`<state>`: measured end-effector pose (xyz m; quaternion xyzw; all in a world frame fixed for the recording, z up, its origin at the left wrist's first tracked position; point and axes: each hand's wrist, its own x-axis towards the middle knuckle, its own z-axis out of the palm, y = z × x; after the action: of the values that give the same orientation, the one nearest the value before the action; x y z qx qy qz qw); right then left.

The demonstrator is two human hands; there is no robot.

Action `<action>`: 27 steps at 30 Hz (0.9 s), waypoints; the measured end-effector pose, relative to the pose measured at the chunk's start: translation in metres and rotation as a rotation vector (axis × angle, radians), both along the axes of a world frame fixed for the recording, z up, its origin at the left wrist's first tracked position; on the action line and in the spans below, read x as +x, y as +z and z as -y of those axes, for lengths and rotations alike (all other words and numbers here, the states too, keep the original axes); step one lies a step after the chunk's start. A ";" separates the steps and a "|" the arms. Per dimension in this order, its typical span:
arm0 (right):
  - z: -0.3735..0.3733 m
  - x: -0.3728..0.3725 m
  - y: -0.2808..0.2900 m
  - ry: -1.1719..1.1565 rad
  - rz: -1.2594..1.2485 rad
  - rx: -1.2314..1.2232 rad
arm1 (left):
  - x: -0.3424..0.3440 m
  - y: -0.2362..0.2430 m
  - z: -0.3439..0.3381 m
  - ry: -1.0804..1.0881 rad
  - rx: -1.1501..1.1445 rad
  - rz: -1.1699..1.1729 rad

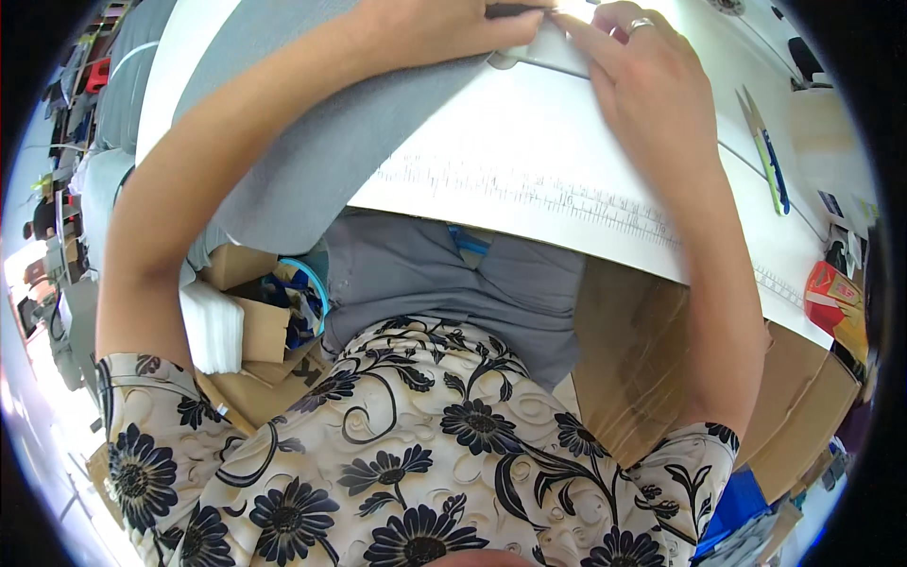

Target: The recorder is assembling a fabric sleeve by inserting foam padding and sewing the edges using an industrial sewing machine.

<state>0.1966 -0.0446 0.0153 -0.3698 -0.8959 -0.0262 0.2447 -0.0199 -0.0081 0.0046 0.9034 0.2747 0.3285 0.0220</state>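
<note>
Glare and the top edge hide what lies between our left hand (425, 33) and right hand (654, 85), so we cannot tell whether the fingers grasp anything. The grey cloth (326, 156) lies on the bench (501, 123), partly hidden beneath our left forearm (222, 156). Our right forearm (709, 250) crosses the ruler scale (529, 194). Scissors (769, 156) lie to its right, near a red packet (831, 295). Below, a blue-rimmed bin's (326, 298) dark contents are hard to make out.

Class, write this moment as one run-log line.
left hand: over grey cloth | right hand: over white table, fingertips near the left's | scissors: on table, right of right hand | grip: unclear
</note>
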 end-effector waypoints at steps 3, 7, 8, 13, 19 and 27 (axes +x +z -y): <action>-0.003 -0.005 0.001 -0.005 0.033 -0.042 | -0.001 0.002 0.004 0.060 -0.161 -0.040; -0.014 0.006 -0.024 0.003 0.138 0.075 | 0.010 0.033 0.025 0.150 -0.321 -0.108; -0.015 0.005 -0.022 0.002 0.139 0.099 | 0.003 0.028 0.017 0.152 -0.320 -0.108; -0.016 0.001 -0.018 -0.018 0.170 0.140 | -0.005 0.002 0.008 0.123 -0.191 -0.098; -0.019 0.005 -0.015 -0.018 0.196 0.208 | 0.025 0.024 0.027 0.260 -0.315 -0.167; -0.020 0.027 -0.035 -0.040 0.162 0.278 | 0.056 0.009 0.035 0.339 -0.330 -0.204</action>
<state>0.2235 -0.0248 -0.0198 -0.3467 -0.8929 -0.1846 0.2201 0.0365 -0.0428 0.0140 0.8571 0.4731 0.1851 0.0859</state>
